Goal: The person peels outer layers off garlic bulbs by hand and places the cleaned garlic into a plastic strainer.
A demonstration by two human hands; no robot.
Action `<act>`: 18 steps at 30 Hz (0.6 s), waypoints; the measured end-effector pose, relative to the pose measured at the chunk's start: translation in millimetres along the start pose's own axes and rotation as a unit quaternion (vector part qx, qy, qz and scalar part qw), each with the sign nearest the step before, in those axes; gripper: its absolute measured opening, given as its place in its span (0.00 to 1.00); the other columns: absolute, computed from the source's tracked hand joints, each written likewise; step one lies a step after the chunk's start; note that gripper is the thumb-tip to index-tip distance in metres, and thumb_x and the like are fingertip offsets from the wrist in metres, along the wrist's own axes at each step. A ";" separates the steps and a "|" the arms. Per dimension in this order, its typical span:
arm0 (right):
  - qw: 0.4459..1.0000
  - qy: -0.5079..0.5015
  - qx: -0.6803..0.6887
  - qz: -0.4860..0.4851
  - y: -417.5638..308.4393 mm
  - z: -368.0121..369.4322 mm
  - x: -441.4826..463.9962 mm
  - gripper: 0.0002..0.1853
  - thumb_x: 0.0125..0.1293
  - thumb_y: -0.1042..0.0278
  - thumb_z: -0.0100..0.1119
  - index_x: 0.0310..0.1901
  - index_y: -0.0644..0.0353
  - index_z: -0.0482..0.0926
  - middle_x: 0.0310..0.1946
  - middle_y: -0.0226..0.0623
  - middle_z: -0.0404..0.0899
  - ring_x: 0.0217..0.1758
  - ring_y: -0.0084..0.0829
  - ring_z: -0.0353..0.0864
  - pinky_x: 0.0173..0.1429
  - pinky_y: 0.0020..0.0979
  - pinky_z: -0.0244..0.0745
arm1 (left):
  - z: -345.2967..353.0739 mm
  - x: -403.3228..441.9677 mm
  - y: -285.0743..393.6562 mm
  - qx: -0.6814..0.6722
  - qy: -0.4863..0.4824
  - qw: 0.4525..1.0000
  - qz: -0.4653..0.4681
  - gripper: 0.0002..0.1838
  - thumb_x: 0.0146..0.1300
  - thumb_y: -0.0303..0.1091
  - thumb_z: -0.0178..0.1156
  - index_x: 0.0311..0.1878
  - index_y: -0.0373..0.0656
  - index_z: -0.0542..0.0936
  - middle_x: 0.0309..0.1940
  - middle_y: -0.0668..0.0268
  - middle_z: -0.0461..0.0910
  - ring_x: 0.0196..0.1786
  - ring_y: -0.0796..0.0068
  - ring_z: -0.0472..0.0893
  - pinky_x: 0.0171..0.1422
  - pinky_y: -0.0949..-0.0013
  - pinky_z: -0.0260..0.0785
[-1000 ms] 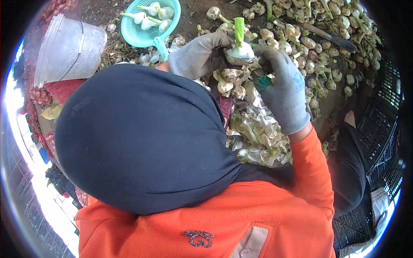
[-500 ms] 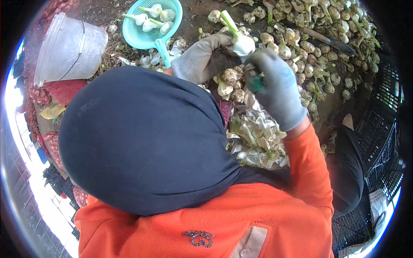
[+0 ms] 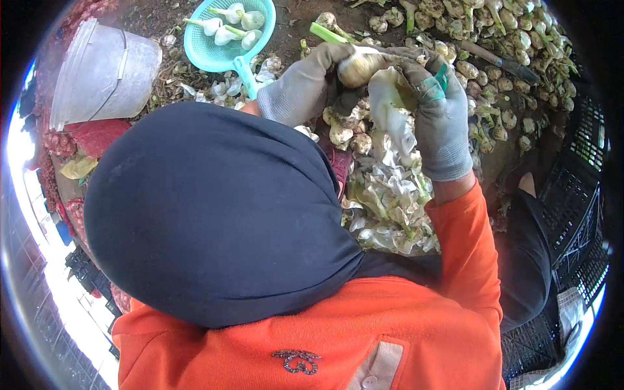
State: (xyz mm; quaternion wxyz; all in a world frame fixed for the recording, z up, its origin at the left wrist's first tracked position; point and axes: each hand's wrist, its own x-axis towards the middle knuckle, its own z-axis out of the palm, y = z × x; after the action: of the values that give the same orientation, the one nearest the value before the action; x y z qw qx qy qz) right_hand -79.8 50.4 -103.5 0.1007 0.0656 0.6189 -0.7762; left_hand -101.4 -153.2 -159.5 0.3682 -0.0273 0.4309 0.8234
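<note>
My left hand (image 3: 300, 91), in a grey glove, is closed around a garlic bulb (image 3: 357, 69). The bulb's cut green stem (image 3: 328, 33) points to the upper left. On the right, my gloved right hand (image 3: 445, 123) pinches a wide pale strip of garlic skin (image 3: 392, 97) that hangs down beside the bulb. Something green (image 3: 432, 86) sits at the right thumb and fingers; whether it is tape or a handle I cannot tell. Several soil-marked bulbs (image 3: 341, 134) lie below the hands, above a heap of peeled skins (image 3: 393, 201).
A turquoise strainer (image 3: 195, 49) with several clean white bulbs stands at upper left, near a white bucket (image 3: 107, 75). Many unpeeled bulbs (image 3: 494, 84) cover the ground at upper right, with a long-handled tool (image 3: 497, 60) among them. Black crates (image 3: 582, 175) line the right edge.
The bulb's stem has swung from pointing up to pointing left, and a browner side shows. My right hand has moved right and up, and a strip of skin now hangs from it.
</note>
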 end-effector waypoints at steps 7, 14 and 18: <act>0.977 -0.168 -0.114 0.066 10.7 13.3 -4.5 0.10 0.67 0.66 0.61 0.46 0.61 0.77 0.34 0.36 0.82 0.38 0.26 0.82 0.45 0.27 0.79 | 10.0 3.8 -2.0 -0.057 0.158 0.986 0.002 0.24 0.75 0.50 0.46 0.61 0.40 0.72 0.48 0.59 0.81 0.48 0.68 0.82 0.58 0.63 0.76; 0.804 -0.404 -0.435 0.014 73.3 -26.1 -33.6 0.16 0.60 0.74 0.57 0.51 0.58 0.77 0.36 0.50 0.82 0.40 0.48 0.83 0.46 0.41 0.76 | -5.7 5.1 -5.3 -0.101 0.127 0.985 0.063 0.22 0.78 0.46 0.39 0.59 0.37 0.68 0.46 0.54 0.78 0.46 0.62 0.83 0.53 0.60 0.80; 0.771 -0.471 -0.405 0.142 39.1 -22.8 -31.8 0.19 0.62 0.67 0.58 0.55 0.58 0.76 0.42 0.51 0.83 0.44 0.51 0.83 0.49 0.42 0.77 | -30.4 10.1 -24.5 -0.103 0.120 0.987 0.041 0.26 0.74 0.50 0.45 0.60 0.34 0.70 0.47 0.51 0.80 0.48 0.56 0.83 0.55 0.55 0.79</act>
State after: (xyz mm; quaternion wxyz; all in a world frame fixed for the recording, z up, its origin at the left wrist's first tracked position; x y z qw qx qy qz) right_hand -40.2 66.7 -138.5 0.5055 -0.2681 0.7348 -0.3642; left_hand -101.6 -160.7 -199.1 0.2748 -0.1463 0.3858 0.8685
